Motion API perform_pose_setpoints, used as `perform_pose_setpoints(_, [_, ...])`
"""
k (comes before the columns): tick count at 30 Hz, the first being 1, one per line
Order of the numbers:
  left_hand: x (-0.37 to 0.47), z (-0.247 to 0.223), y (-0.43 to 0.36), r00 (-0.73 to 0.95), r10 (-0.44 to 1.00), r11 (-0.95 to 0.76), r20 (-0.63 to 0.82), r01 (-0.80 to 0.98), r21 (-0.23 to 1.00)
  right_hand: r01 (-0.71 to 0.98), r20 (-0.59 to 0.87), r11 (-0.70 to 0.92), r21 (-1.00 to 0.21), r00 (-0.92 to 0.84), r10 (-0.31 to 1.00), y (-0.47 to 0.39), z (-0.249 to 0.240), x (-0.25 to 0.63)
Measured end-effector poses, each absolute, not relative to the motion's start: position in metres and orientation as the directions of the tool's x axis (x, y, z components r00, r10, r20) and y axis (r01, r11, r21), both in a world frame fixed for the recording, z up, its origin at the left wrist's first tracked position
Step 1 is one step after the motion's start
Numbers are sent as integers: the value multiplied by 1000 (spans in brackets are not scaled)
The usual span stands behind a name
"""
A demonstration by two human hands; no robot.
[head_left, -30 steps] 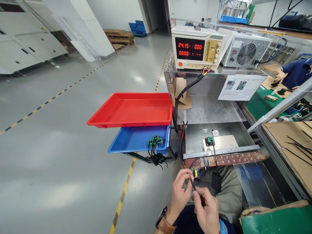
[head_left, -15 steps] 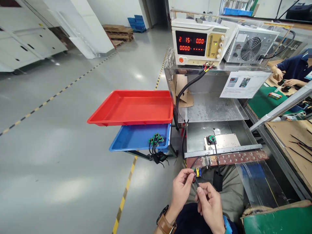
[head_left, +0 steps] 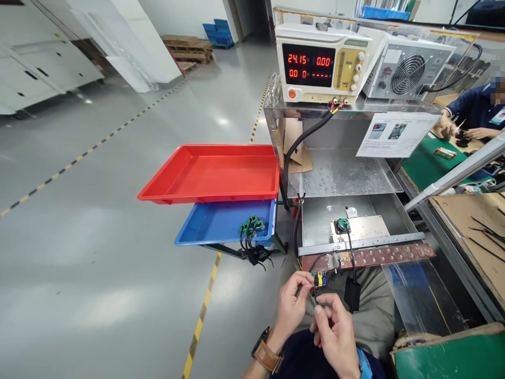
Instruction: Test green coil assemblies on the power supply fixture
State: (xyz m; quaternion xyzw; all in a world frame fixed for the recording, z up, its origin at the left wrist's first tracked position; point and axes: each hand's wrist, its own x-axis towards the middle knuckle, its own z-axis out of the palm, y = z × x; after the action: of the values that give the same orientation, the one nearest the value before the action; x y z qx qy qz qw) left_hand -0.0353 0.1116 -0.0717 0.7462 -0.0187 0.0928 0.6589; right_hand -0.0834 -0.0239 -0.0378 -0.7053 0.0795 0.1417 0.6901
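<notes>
In front of my lap, my left hand (head_left: 294, 305) pinches one end of a thin black wire (head_left: 316, 299) between thumb and fingertips. My right hand (head_left: 335, 334) is closed on the lower end of the same wire. Just beyond the fingertips sits a small yellow, blue and green connector block (head_left: 320, 279), partly hidden by the left hand. To its right, a black rectangular module (head_left: 352, 293) hangs on a cable. That cable runs up to a round green-ringed part (head_left: 343, 225) on a metal plate (head_left: 371, 229).
A perforated brown strip (head_left: 379, 256) fronts the metal drawer. Above stands a lit power supply (head_left: 323, 66). On the left are a red tray (head_left: 221, 173) and a blue tray (head_left: 213, 223) with several green-ringed parts (head_left: 251, 226). A co-worker's hands (head_left: 447, 126) work at far right.
My right hand has shifted slightly left and up, closer to my left hand, and the wire stands steeper. The co-worker's hand has moved a little.
</notes>
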Motion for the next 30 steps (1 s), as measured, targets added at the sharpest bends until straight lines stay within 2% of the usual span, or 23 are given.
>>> perform_pose_setpoints(3, [-32, -73, 113, 990, 17, -180, 139, -134, 974, -299, -302, -51, -953, 949, 86, -22, -35, -76])
perform_pose_setpoints(8, [-33, -79, 114, 979, 119, -367, 168, -114, 923, -375, -379, -79, -923, 924, 43, -20, -37, -56])
perform_pose_setpoints(15, [-43, -84, 109, 945, 25, -632, 325, -237, 738, -431, -440, -106, -896, 893, 91, -19, -48, -42])
perform_pose_setpoints(19, [-44, -77, 110, 928, -54, -709, 367, -295, 640, -429, -441, -113, -896, 891, 113, -16, -46, -37])
perform_pose_setpoints(22, [-43, -71, 109, 939, -83, -761, 333, -275, 587, -410, -424, -123, -904, 896, 133, -13, -43, -35])
perform_pose_setpoints(30, [-38, -70, 109, 949, -119, -795, 292, -268, 544, -309, -343, -187, -932, 921, 185, -16, -43, -29])
